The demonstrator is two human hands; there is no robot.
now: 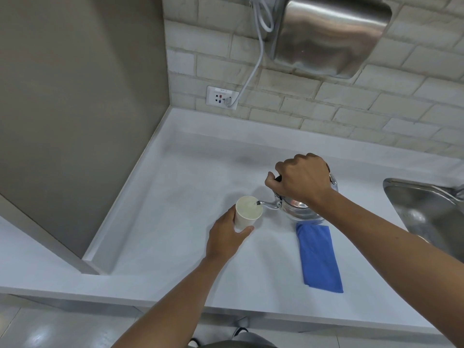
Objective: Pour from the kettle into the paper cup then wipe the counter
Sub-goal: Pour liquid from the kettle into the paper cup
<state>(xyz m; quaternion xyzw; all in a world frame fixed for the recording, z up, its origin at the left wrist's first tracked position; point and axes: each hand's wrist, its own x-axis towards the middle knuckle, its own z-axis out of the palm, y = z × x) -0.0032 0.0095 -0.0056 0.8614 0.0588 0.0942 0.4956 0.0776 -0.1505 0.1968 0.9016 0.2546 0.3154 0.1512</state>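
Head view of a white worktop (pixel 175 187) set into a corner between a plain grey-beige side wall and a pale brick-pattern tiled back wall. The left hand (pixel 226 237) curls round the lower part of a cream paper cup (pixel 247 214), which stands upright near the middle of the worktop. The right hand (pixel 301 179) grips the dark handle of a small polished metal kettle (pixel 298 209), tilted so that its spout tip sits over the cup's rim; whether liquid is flowing cannot be told. A folded blue cloth (pixel 319 257) lies flat between the kettle and the front edge of the worktop, its far end just under the kettle. A stainless steel sink (pixel 426 212) is let into the worktop at the right edge. On the back wall, above the far left corner of the worktop, a white socket plate (pixel 222 97) bears a small label too blurred to read; a white cable (pixel 256 66) runs up from it beside a brushed steel wall-mounted hand dryer (pixel 329 36).
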